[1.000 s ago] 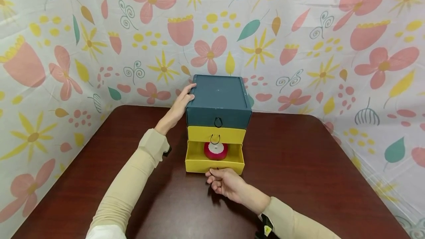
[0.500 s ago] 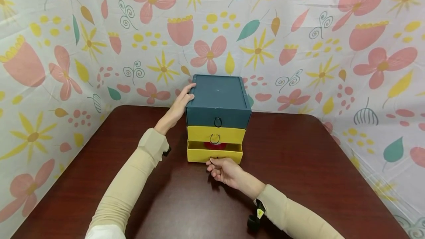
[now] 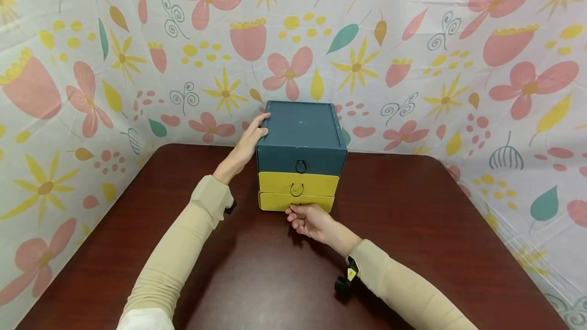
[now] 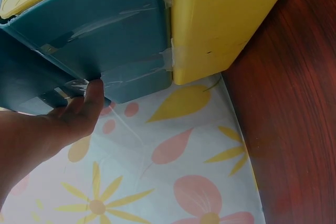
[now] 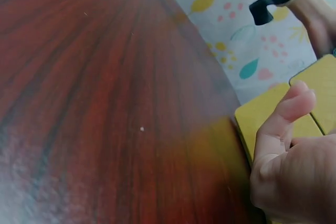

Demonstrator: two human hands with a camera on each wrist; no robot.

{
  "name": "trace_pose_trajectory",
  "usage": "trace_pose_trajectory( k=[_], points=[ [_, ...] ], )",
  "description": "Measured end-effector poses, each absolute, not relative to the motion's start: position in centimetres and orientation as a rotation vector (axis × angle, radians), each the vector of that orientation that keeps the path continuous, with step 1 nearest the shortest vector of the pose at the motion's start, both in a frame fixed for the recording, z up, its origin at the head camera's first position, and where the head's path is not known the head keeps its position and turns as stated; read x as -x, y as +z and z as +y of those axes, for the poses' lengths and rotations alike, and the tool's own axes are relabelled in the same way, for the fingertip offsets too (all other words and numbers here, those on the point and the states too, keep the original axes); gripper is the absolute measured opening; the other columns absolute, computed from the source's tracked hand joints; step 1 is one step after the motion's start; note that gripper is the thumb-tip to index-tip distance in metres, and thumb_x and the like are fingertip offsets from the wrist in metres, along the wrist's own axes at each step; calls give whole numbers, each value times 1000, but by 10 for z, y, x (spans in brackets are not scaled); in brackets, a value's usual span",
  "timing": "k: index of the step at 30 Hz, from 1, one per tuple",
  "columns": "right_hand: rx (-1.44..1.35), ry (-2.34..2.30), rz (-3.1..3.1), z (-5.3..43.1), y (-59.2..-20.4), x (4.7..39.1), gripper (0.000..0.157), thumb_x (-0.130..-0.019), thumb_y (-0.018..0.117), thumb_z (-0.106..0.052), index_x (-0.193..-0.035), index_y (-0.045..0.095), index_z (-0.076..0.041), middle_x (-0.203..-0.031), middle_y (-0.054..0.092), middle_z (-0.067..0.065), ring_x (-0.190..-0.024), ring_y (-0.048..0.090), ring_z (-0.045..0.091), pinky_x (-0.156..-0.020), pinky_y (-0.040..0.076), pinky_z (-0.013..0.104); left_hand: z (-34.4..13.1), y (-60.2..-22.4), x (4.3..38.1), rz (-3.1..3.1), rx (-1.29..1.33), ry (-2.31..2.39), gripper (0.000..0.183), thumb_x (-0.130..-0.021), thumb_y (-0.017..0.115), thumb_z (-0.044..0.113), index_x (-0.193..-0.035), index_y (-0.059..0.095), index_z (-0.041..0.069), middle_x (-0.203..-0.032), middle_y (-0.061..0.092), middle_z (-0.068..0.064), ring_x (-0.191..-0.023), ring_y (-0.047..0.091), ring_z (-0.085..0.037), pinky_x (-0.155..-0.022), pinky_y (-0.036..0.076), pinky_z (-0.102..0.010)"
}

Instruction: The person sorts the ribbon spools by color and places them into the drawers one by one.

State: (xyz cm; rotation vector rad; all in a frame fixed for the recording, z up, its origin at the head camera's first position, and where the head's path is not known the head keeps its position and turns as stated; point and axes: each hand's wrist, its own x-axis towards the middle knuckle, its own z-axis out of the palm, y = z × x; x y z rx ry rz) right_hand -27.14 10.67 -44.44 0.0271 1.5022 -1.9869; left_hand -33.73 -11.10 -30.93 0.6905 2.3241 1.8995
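Note:
A small chest of drawers (image 3: 301,126) has a dark blue top tier above two yellow drawers. My left hand (image 3: 247,141) rests on its upper left edge, with fingertips along the blue casing in the left wrist view. At the bottom, my right hand (image 3: 316,223) pinches the black loop handle of the lowest yellow drawer (image 3: 272,201) between thumb and curled fingers. That drawer's front stands about level with the middle yellow drawer (image 3: 272,182); its contents are hidden. In the right wrist view, my curled fingers (image 5: 283,116) overlap the yellow drawer front (image 5: 257,114).
The chest stands on a dark reddish-brown wooden table (image 3: 403,218). Right behind it hangs a white curtain (image 3: 376,80) printed with flowers and leaves. Clear tape (image 4: 121,17) runs over the blue casing's side in the left wrist view.
My right hand has pushed the lowest drawer in, away from me. The red-and-white round item seen inside it earlier is now hidden. My left hand has stayed on the chest.

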Motion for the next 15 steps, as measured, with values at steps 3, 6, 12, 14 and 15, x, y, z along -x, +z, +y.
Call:
trace_pose_trajectory(
  k=[3,6,12,14,15],
  points=[
    [-4,-1950,1499,106,-442,266,28,-103,42,-25,-101,58,-3,-66,62,-4,-51,53,5,-50,43,16,-112,-319,346,2339,-685,1894,56,-103,31,28,-156,15,23,-164,2,-3,-151,4,-24,-120,8,-52],
    [95,-1862,1526,103,-433,253,37,-101,47,-34,-110,60,-1,-67,64,-4,-53,56,8,-52,45,20,-113,-325,350,2363,-678,1887,55,-103,30,33,-155,16,27,-164,2,1,-151,4,-22,-120,8,-52],
    [643,-1722,1793,106,-376,224,38,-99,52,-27,-125,57,0,-82,71,7,-63,67,17,-56,55,28,-116,-325,346,2433,-649,1853,56,-102,30,41,-156,15,32,-164,6,6,-152,4,-20,-120,9,-54],
    [896,-1698,2004,113,-352,219,35,-99,53,-22,-128,57,-3,-91,73,12,-69,68,19,-60,57,31,-118,-323,344,2493,-670,1808,57,-103,27,46,-156,14,30,-163,7,7,-152,5,-19,-120,9,-53],
    [1015,-1683,2143,118,-340,218,34,-99,54,-20,-129,57,-4,-96,73,13,-74,69,19,-64,57,32,-120,-322,343,2527,-692,1783,57,-103,25,48,-156,13,29,-163,7,7,-152,5,-18,-121,9,-52]
  ],
)
